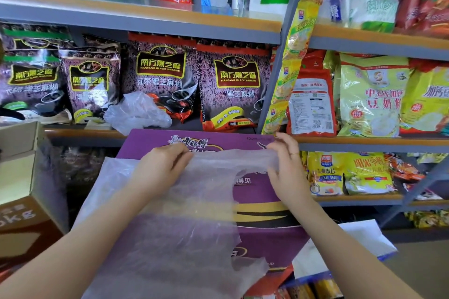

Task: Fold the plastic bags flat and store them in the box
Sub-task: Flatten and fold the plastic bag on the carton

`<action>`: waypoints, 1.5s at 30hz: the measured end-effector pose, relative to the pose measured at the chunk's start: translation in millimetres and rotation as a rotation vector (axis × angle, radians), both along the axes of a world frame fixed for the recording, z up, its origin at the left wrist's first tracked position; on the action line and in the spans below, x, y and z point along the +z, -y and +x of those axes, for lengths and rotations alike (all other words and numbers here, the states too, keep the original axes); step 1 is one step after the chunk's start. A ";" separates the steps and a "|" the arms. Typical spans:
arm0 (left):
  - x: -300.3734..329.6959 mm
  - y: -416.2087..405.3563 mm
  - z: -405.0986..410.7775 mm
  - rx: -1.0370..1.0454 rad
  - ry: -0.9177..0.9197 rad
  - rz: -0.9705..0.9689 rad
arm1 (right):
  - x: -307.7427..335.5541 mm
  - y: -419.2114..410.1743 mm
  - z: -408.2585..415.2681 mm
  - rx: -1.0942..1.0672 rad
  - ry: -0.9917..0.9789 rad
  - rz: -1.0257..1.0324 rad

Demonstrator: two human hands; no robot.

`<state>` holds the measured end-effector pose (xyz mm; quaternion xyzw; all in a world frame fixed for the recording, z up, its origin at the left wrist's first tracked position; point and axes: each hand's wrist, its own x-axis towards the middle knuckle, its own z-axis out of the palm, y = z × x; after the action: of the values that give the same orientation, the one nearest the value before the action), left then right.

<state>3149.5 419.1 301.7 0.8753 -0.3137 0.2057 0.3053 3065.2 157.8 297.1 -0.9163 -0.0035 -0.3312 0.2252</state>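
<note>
Atop purple carton [255,216], both hands pinch plastic bag [179,221].

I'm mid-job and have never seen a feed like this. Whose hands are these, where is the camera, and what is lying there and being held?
There is no machine here: a person works with two bare hands. The single picture comes from a camera on their head, looking forward and down. A thin clear plastic bag is spread over a purple carton, which serves as the work surface in front of shop shelves of packaged food. The left hand and right hand each pinch the bag's far edge. A second, crumpled plastic bag sits on the shelf behind. An open cardboard box stands at the left.
</note>
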 end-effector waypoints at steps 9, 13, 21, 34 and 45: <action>0.0 30.9 -6.3 -0.219 0.204 0.151 | 27.4 3.1 13.9 0.144 -0.327 0.124; -8.2 22.3 -2.1 -0.208 0.142 0.087 | 34.3 19.9 14.2 0.291 -0.456 0.643; -5.5 9.8 -0.3 -0.195 0.046 0.031 | 29.3 28.0 17.3 0.594 -0.581 1.331; -21.1 -6.7 10.0 -0.348 -0.146 0.167 | 44.0 37.6 42.2 0.289 -0.822 -0.444; -8.1 7.9 7.0 -0.036 0.073 0.330 | 27.3 -39.3 35.2 0.212 -0.511 -0.237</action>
<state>3156.5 411.2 293.6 0.8997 -0.3696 0.1776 0.1497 3100.4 197.1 324.5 -0.9844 -0.0810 -0.0619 0.1435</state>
